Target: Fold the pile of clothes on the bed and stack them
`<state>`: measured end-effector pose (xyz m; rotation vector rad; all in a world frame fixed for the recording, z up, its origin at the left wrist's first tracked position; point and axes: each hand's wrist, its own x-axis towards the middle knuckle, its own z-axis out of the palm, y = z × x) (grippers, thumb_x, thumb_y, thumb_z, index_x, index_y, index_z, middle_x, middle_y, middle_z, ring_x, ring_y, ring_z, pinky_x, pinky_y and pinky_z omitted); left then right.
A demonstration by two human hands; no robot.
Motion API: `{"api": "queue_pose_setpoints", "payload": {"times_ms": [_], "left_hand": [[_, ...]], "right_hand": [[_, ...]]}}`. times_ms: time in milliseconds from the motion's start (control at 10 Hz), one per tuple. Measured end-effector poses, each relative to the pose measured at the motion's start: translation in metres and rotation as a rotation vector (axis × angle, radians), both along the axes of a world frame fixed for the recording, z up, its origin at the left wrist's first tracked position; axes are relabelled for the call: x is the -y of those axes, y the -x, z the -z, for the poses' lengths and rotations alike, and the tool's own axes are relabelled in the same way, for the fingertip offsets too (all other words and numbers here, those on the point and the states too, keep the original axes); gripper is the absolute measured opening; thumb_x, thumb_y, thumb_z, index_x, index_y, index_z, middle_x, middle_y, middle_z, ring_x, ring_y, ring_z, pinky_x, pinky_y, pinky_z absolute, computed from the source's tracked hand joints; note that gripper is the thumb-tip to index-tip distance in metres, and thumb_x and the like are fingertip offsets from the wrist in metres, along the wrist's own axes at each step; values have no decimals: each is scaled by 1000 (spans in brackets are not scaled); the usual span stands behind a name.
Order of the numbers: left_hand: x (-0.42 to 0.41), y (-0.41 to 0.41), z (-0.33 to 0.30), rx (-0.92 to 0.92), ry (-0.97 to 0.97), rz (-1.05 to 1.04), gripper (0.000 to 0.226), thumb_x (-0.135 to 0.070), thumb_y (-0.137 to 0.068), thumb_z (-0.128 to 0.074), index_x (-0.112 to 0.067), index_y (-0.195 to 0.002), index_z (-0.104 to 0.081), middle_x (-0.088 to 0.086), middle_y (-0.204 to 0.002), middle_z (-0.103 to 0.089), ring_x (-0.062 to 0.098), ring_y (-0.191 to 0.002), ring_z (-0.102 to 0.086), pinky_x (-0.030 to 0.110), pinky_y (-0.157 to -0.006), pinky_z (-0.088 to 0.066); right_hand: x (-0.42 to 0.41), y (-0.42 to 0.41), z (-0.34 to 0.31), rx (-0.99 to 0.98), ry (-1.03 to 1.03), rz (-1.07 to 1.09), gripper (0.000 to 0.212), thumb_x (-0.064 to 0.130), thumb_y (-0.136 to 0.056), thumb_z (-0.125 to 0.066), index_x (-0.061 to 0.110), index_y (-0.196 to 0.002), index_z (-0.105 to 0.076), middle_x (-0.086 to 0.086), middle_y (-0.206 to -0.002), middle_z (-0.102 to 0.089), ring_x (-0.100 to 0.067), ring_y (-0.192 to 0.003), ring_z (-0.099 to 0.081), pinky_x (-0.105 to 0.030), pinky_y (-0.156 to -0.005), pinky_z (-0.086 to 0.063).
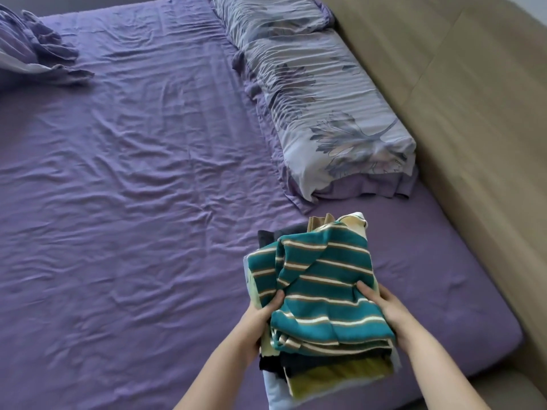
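While most of the view is filled by a bed (133, 173) covered with a wrinkled purple sheet, a tan upholstered headboard (473, 113) is seen running along its right side. Against that headboard a long floral pillow (319, 93) is laid, reaching from the far edge toward the middle of the bed. At the far left corner a bunched lilac and purple duvet (38, 51) is seen, partly cut off by the frame.

On the near right part of the bed a stack of folded clothes (322, 335) is found, just near of the pillow's end and well apart from the duvet. The stack is topped by a teal striped sweater (322, 285) with white and brown bands. Beneath it dark garments, an olive-green garment (340, 377) and a pale blue piece at the bottom are visible at the near edge; tan and cream fabric shows at the far edge.

The stack is gripped from both sides. The left hand (260, 321) is placed on its left side, with the thumb curled onto the sweater and the fingers hidden under the fabric. The right hand (384, 309) is placed on its right side, the thumb pressed onto the sweater and the fingers wrapped down the side of the stack. Whether the stack rests on the sheet or is lifted cannot be told.
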<state>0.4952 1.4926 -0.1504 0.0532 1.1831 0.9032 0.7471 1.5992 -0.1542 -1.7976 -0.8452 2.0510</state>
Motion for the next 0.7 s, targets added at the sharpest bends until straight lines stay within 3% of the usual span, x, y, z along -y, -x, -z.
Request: {"api": "queue_pose_setpoints", "payload": {"times_ms": [100, 200, 300, 400, 500, 600, 700], "left_hand": [[-3, 0, 1, -68, 8, -16, 49, -36, -78, -69, -20, -122, -56, 7, -113, -71, 26, -103, -68, 41, -90, -53], [-5, 2, -4, -195, 41, 23, 43, -41, -74, -72, -27, -113, -59, -2, -102, -74, 18, -92, -71, 31, -75, -56], [-8, 2, -9, -348, 86, 95, 41, -45, -79, -71, -27, -115, -60, -6, -103, -72, 12, -90, -67, 26, -71, -52], [-6, 3, -17, -614, 88, 277, 39, -52, -83, -65, -28, -113, -61, -3, -109, -67, 16, -98, -62, 32, -87, -49], [-1, 15, -42, -889, 69, 581, 35, -54, -85, -54, -27, -106, -58, -4, -101, -66, 18, -95, -62, 32, -84, -50], [-1, 36, -76, -1153, 12, 768, 31, -51, -88, -45, -30, -111, -47, -4, -115, -62, 19, -103, -58, 31, -83, -46], [9, 50, -121, -1351, -33, 825, 42, -53, -92, -42, -24, -121, -47, -1, -126, -58, 19, -112, -56, 32, -86, -45]], "right_hand": [[-3, 4, 1, 66, -13, -32, 72, 51, -60, -78, 22, -123, -56, -4, -102, -73, -23, -90, -71, -32, -67, -56], [-5, 6, -4, 157, -30, -99, 71, 52, -64, -76, 20, -123, -54, -4, -103, -72, -22, -87, -71, -29, -63, -55], [-3, 14, -17, 317, -70, -138, 68, 45, -77, -71, 11, -131, -49, -11, -114, -65, -25, -95, -66, -34, -71, -54], [3, 26, -40, 667, -251, -362, 65, 44, -88, -61, 9, -138, -39, -15, -133, -52, -32, -117, -53, -40, -91, -45], [14, 42, -74, 969, -514, -618, 60, 40, -93, -53, 21, -144, -26, -7, -142, -43, -28, -126, -44, -40, -98, -41], [27, 57, -109, 1026, -615, -722, 64, 40, -95, -47, 23, -149, -18, -3, -151, -32, -25, -135, -34, -40, -106, -35], [54, 66, -145, 1067, -682, -805, 67, 41, -96, -44, 22, -151, -11, -3, -156, -23, -24, -140, -26, -40, -111, -28]]}}
